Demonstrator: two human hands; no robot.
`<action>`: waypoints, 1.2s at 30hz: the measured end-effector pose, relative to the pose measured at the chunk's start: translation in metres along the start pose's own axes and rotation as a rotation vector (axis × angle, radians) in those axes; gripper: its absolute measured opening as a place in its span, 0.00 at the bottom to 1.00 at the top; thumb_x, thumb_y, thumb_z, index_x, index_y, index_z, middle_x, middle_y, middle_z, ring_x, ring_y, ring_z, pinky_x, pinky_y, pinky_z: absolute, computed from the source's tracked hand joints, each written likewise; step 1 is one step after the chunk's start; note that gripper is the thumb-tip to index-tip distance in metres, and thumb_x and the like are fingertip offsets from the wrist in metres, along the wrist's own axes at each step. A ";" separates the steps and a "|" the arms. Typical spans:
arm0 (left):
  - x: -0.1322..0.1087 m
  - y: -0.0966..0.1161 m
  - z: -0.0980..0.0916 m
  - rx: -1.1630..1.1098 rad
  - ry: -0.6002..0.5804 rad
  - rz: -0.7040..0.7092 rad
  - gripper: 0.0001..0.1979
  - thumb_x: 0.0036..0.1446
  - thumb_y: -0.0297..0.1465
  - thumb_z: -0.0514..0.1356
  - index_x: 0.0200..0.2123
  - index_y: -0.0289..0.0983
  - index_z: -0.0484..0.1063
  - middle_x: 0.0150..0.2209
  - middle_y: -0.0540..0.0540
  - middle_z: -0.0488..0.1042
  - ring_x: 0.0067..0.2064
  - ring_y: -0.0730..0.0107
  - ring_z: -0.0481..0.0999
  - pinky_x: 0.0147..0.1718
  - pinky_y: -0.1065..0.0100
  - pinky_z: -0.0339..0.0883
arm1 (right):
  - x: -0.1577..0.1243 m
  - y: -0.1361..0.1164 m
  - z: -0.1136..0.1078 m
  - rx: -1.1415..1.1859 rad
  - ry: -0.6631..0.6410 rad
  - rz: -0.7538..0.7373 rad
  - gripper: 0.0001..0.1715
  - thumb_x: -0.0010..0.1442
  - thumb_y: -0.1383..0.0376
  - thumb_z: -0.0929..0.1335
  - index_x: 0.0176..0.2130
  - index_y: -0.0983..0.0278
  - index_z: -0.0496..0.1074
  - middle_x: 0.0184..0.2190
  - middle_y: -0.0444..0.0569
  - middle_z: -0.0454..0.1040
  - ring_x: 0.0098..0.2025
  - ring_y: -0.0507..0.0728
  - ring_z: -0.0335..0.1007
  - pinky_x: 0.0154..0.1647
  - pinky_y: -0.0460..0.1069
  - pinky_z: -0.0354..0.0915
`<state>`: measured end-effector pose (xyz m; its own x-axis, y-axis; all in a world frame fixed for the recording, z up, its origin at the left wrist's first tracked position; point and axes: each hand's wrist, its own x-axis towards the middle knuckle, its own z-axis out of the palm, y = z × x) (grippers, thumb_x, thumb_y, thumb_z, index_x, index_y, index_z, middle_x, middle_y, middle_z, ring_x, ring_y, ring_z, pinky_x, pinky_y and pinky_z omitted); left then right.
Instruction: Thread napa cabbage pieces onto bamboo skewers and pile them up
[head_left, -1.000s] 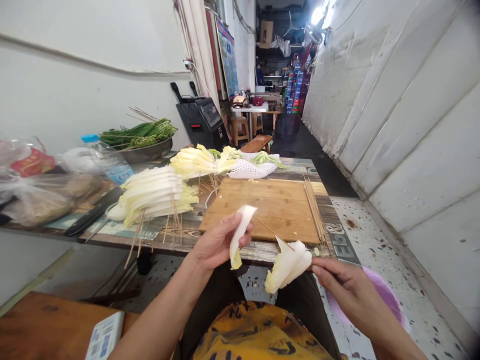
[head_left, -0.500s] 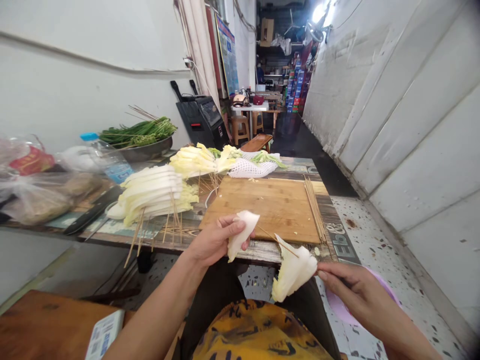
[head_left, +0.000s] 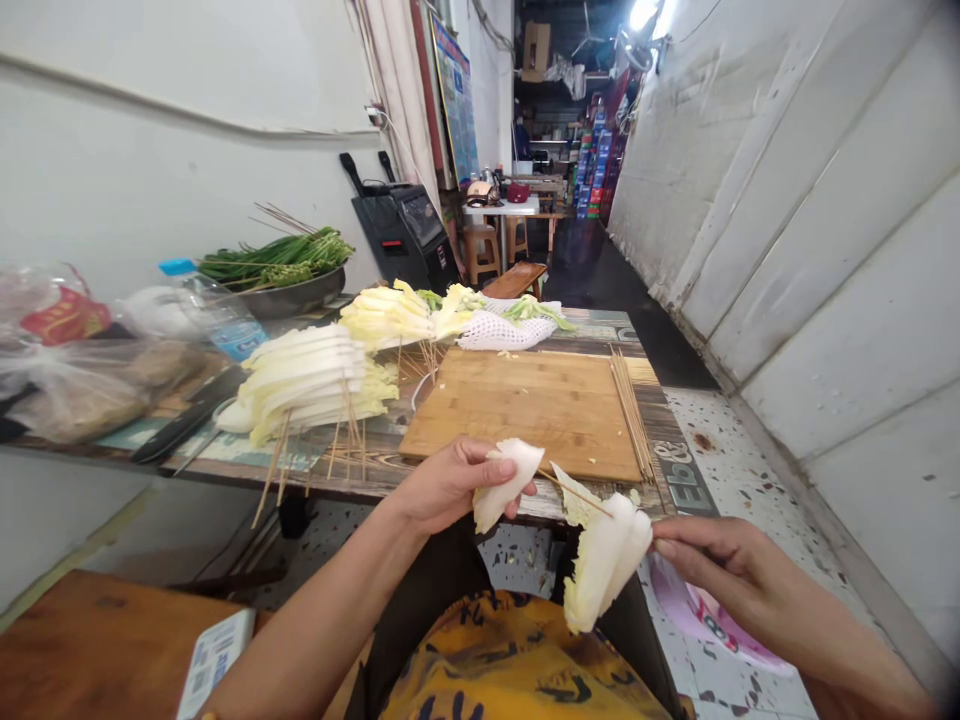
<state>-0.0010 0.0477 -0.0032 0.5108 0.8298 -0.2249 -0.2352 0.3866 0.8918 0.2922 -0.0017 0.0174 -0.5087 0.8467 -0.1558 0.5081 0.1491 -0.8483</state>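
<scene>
My left hand [head_left: 442, 485] is closed round a folded white cabbage piece [head_left: 505, 484], held just in front of the table's near edge. My right hand [head_left: 709, 565] pinches the end of a thin bamboo skewer [head_left: 574, 492] that carries several cabbage pieces [head_left: 604, 560] hanging below it. The skewer's tip points toward the piece in my left hand, a short gap away. Both hands are above my lap, over a yellow patterned cloth [head_left: 517, 665].
A wooden cutting board [head_left: 525, 410] lies on the table with loose skewers [head_left: 628, 410] along its right side. Piles of skewered cabbage [head_left: 307, 385] sit to the left, a white mesh net [head_left: 499, 330] behind, greens in a metal bowl [head_left: 289, 280], plastic bags [head_left: 75, 380], a pink basin [head_left: 705, 625] on the floor.
My left hand has folded the cabbage piece smaller and brought it down and right toward the skewer tip. My right hand with the loaded skewer has shifted slightly right and lower.
</scene>
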 end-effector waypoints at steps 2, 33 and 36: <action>0.001 0.001 0.002 0.003 0.015 -0.004 0.16 0.40 0.39 0.70 0.25 0.31 0.79 0.24 0.43 0.77 0.22 0.72 0.73 0.21 0.74 0.64 | 0.001 0.000 -0.001 0.012 -0.005 -0.003 0.17 0.64 0.59 0.62 0.50 0.55 0.73 0.45 0.45 0.77 0.43 0.57 0.72 0.44 0.50 0.66; 0.008 -0.027 0.024 -0.051 0.083 -0.060 0.12 0.39 0.35 0.71 0.25 0.32 0.79 0.24 0.47 0.78 0.24 0.76 0.71 0.25 0.75 0.63 | 0.018 -0.005 0.008 0.107 0.012 -0.028 0.18 0.64 0.57 0.62 0.44 0.62 0.76 0.36 0.46 0.78 0.39 0.56 0.71 0.40 0.49 0.65; 0.010 -0.031 0.030 0.008 0.057 -0.049 0.13 0.41 0.37 0.70 0.27 0.32 0.79 0.25 0.47 0.78 0.24 0.75 0.71 0.25 0.74 0.62 | 0.023 -0.011 0.010 0.135 0.001 -0.057 0.18 0.64 0.57 0.61 0.44 0.62 0.76 0.37 0.47 0.77 0.41 0.57 0.71 0.43 0.49 0.65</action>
<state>0.0362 0.0323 -0.0210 0.4731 0.8319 -0.2901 -0.2046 0.4240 0.8822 0.2679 0.0110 0.0180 -0.5329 0.8396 -0.1048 0.3799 0.1267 -0.9163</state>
